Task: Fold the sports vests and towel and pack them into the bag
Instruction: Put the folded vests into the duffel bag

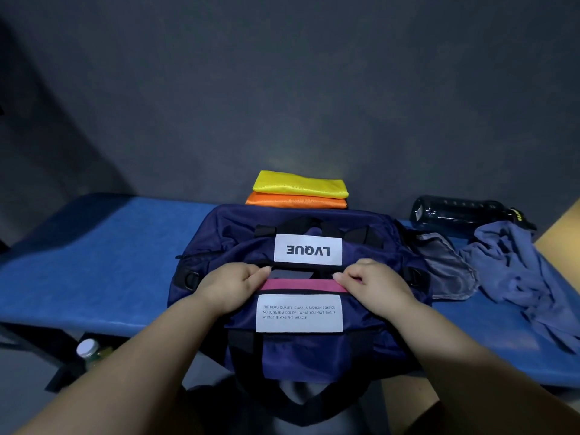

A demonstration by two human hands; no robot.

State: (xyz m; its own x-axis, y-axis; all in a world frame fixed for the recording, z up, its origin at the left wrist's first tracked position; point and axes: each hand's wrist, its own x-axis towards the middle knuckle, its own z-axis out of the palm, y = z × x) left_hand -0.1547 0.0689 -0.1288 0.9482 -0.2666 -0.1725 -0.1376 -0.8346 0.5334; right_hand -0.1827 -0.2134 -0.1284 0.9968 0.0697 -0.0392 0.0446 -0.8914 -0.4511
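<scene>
A navy duffel bag (219, 233) with white labels lies on the blue bench (94, 262) in front of me. A folded pink vest (301, 285) shows in its narrow top opening. My left hand (233, 285) grips the pink vest's left end at the opening. My right hand (373, 285) grips its right end. Behind the bag lies a folded yellow vest (301, 183) stacked on a folded orange vest (298, 202). A crumpled blue-grey towel (518, 271) lies unfolded on the bench to the right.
A dark water bottle (464, 211) lies on its side behind the towel. A grey pouch (445, 265) sits between bag and towel. A capped bottle (89, 351) stands on the floor under the bench's left part. A grey wall rises behind.
</scene>
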